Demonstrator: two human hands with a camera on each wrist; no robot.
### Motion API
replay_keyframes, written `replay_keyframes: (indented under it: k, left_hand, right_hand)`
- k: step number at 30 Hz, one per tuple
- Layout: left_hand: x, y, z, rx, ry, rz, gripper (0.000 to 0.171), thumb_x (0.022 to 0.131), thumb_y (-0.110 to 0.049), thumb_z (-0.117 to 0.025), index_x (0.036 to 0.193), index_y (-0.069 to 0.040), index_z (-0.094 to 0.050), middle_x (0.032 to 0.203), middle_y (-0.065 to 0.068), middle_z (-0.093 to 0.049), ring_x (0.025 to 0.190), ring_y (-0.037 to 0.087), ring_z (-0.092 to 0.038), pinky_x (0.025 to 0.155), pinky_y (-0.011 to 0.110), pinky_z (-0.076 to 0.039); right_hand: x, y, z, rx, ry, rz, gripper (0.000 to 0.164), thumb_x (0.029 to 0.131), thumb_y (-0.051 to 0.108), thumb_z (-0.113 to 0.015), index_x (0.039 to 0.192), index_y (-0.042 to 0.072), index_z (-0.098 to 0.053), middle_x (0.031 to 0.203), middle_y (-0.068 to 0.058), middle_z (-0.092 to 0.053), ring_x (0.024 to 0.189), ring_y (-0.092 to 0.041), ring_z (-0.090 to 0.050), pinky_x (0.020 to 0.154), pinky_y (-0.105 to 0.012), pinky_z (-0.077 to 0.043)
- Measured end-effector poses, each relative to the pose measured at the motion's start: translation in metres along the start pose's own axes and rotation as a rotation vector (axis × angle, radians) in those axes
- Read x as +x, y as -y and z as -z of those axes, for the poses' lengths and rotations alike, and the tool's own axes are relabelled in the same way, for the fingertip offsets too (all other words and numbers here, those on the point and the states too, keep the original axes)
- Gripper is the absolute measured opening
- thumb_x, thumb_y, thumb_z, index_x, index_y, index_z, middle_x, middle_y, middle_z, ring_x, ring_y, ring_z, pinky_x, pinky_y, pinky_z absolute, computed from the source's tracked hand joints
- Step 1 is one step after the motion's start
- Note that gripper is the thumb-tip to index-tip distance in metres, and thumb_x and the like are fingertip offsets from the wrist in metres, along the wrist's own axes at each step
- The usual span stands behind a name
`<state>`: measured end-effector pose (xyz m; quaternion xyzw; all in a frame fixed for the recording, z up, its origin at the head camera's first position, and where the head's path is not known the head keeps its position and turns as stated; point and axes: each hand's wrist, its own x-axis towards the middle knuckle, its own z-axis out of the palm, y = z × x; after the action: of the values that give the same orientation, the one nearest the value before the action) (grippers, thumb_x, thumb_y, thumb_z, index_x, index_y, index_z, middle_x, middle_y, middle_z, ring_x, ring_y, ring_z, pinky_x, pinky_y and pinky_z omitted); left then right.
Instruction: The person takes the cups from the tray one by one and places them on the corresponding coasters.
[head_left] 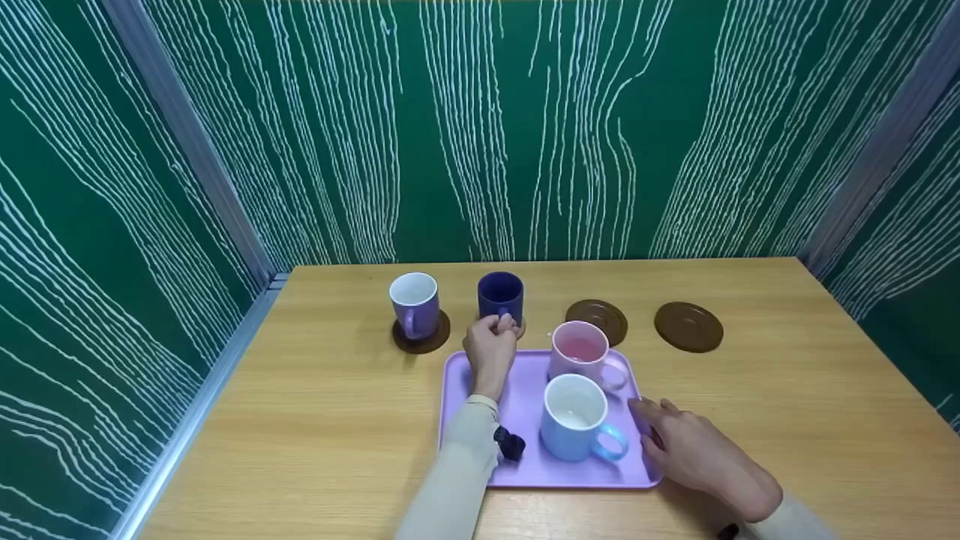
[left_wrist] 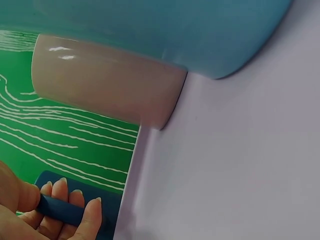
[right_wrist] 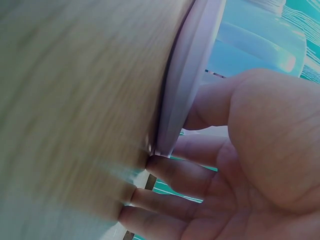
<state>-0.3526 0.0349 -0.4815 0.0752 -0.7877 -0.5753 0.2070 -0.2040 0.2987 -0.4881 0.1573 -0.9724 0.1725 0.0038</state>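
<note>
My left hand (head_left: 491, 349) grips the handle of a dark blue mug (head_left: 500, 292), seen from the palm side in the left wrist view. The mug stands upright behind the lilac tray (head_left: 525, 480), over a mostly hidden coaster. On the tray are a pink mug (head_left: 568, 367) at the back and a light blue mug (head_left: 564, 431) in front, both with handles to the right. My right hand (head_left: 697, 450) holds the tray's right rim. In the right wrist view its thumb (right_wrist: 212, 105) reaches over the rim, while the other fingers lie outside it, tips at the table.
A purple mug (head_left: 420, 315) with a white inside stands on a brown coaster (head_left: 441, 334) at the left. Two more brown coasters, one behind the pink mug (head_left: 611, 319) and one farther right (head_left: 688, 327), lie on the wooden table (head_left: 315, 420). Green patterned panels (head_left: 465, 135) enclose the table.
</note>
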Motion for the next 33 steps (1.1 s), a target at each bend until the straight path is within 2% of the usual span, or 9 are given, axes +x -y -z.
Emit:
replay_keyframes:
  k: [8, 15, 25, 33]
  left_hand:
    - [0.0001, 0.0012, 0.0009, 0.018, 0.019, 0.008, 0.016, 0.091, -0.016, -0.073, 0.079, -0.009, -0.08, 0.077, -0.002, -0.074, 0.08, 0.023, -0.069, 0.081, 0.04, -0.056]
    - [0.0013, 0.0014, 0.0008, 0.017, 0.023, 0.028, 0.016, 0.091, -0.016, -0.074, 0.076, -0.013, -0.079, 0.078, -0.003, -0.074, 0.079, 0.02, -0.068, 0.082, 0.039, -0.056]
    - [0.0006, -0.0012, 0.0014, 0.029, 0.033, 0.018, 0.018, 0.092, -0.016, -0.071, 0.076, -0.012, -0.078, 0.071, -0.004, -0.072, 0.077, 0.021, -0.068, 0.079, 0.04, -0.054]
    - [0.0007, -0.0026, 0.0037, 0.048, 0.049, 0.036, 0.019, 0.094, -0.019, -0.07, 0.077, -0.014, -0.078, 0.074, -0.004, -0.072, 0.077, 0.02, -0.068, 0.08, 0.041, -0.054]
  right_hand:
    - [-0.0003, 0.0006, -0.0005, 0.001, 0.016, -0.018, 0.051, 0.097, 0.019, -0.068, 0.144, 0.003, -0.059, 0.135, -0.034, -0.061, 0.126, -0.059, -0.055, 0.1, -0.071, -0.046]
    - [0.0001, 0.0006, -0.0003, 0.004, 0.032, -0.038, 0.052, 0.097, 0.02, -0.067, 0.145, 0.004, -0.058, 0.137, -0.036, -0.058, 0.127, -0.059, -0.054, 0.101, -0.071, -0.045]
    - [0.0002, 0.0001, -0.0005, 0.006, 0.038, -0.041, 0.054, 0.096, 0.021, -0.068, 0.146, 0.005, -0.057, 0.136, -0.039, -0.057, 0.125, -0.061, -0.054, 0.1, -0.071, -0.046]
    - [0.0006, 0.0006, -0.0009, 0.011, 0.062, -0.065, 0.055, 0.097, 0.023, -0.067, 0.148, 0.005, -0.055, 0.138, -0.041, -0.054, 0.126, -0.06, -0.054, 0.099, -0.071, -0.046]
